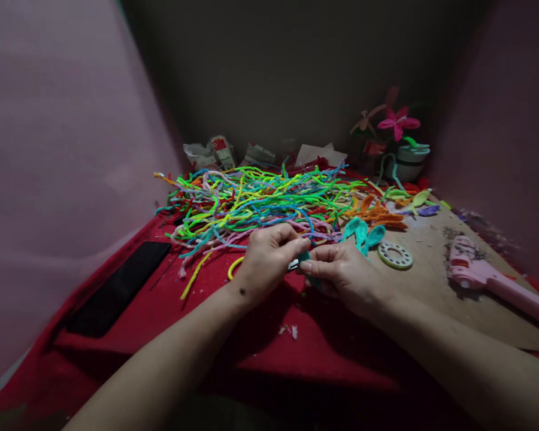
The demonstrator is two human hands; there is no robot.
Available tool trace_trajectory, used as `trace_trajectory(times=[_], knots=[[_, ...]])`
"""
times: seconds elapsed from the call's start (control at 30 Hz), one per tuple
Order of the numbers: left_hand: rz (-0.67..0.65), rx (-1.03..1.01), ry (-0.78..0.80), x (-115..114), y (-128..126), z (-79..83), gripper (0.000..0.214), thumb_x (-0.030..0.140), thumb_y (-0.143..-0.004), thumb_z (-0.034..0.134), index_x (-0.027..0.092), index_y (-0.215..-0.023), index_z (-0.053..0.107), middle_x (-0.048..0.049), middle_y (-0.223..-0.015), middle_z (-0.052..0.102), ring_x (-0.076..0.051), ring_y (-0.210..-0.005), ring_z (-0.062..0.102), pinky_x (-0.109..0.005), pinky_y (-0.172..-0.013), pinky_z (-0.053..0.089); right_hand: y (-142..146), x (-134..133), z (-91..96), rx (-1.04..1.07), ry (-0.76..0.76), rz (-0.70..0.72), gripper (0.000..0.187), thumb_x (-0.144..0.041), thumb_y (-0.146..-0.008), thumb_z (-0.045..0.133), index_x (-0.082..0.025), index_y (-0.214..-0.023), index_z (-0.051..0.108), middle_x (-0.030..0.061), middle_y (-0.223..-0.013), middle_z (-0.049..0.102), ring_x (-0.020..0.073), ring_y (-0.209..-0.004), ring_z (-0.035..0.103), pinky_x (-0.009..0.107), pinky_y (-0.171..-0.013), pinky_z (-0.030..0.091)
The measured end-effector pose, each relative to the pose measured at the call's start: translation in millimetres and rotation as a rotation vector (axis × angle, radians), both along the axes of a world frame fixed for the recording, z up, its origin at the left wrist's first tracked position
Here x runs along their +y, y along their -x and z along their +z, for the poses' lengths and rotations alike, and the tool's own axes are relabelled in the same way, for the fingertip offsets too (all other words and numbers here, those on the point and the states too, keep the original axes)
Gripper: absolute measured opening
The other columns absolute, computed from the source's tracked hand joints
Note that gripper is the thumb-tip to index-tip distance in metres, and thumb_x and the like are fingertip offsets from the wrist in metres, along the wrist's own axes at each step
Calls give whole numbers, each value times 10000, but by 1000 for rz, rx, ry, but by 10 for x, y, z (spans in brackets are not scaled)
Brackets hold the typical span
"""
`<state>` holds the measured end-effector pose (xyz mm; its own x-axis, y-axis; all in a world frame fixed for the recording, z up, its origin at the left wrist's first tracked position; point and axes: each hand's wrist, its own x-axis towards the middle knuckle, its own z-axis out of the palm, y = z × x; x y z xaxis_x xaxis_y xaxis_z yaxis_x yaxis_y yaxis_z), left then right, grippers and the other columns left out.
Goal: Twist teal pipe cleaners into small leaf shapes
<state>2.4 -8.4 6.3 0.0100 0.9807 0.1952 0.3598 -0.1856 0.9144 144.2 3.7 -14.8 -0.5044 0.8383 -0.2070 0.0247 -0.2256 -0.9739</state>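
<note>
Centre frame | right hand (351,274) clamped on teal chenille piece (304,257) | left hand (266,258) beside metal bit (293,264), grip I can't tell | I'd brace close to the metal

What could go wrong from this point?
A shiny metal piece sits between the left hand and right hand; if sharp, it might nip a finger. The teal loops lie beside the tangled fuzzy stems, so they could snag. The right arm might bump the pink glue gun; whether it is hot cannot be seen.
</note>
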Motion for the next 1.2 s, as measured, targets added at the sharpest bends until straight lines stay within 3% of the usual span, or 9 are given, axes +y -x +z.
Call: trace_trajectory(times=[0.13,0.23,0.43,0.53,0.63,0.8,0.97,1.2], knots=[[-267,-284,338,64,137,36,225,368,-702,606,146,-712,570,47,-465,439,-42,-356,318,-176,-368,237,7,-15,61,49,70,29,261,-332,-613,668,-135,-521,524,-48,-383,439,26,-317,267,207,-353,119],[-322,-273,379,94,224,83,212,339,-692,627,145,-761,579,64,-443,418,-23,-328,268,-161,-339,174,-3,-14,69,47,51,48,287,-343,-601,684,-142,-506,502,-63,-367,401,25,-322,245,213,-361,105],[-338,-45,232,54,206,115,145,282,-738,565,142,-705,541,55,-506,441,-37,-413,334,-156,-395,242,-26,-16,65,-58,-88,76,309,-324,-653,649,-150,-475,466,-62,-390,390,31,-357,264,221,-383,143],[-251,132,38,27,150,85,124,238,-761,513,143,-685,534,41,-565,472,-59,-500,399,-169,-473,318,-18,-13,77,-96,-124,51,304,-346,-645,649,-145,-482,490,-63,-388,386,30,-355,266,217,-378,149],[-154,233,-143,23,120,55,122,220,-761,507,146,-666,529,30,-610,497,-70,-556,422,-183,-534,346,-5,-14,87,-74,-59,26,300,-362,-601,673,-145,-487,499,-67,-372,375,30,-340,260,217,-370,138],[-227,78,92,44,113,34,162,286,-781,490,155,-685,498,63,-501,404,-56,-423,342,-185,-437,296,-3,-17,81,-15,-11,21,287,-361,-589,672,-144,-490,512,-57,-368,393,34,-337,271,223,-372,144],[-72,235,-200,71,77,0,131,208,-755,510,151,-637,520,21,-617,503,-76,-575,428,-193,-560,347,-9,4,51,7,-32,2,308,-366,-583,695,-147,-473,509,-59,-364,390,34,-330,278,217,-359,156],[-390,-169,263,76,193,80,203,337,-777,525,153,-861,544,69,-509,419,-37,-381,305,-172,-394,243,-29,25,22,93,42,86,268,-317,-592,705,-130,-489,543,-40,-374,444,38,-305,316,207,-324,194]])
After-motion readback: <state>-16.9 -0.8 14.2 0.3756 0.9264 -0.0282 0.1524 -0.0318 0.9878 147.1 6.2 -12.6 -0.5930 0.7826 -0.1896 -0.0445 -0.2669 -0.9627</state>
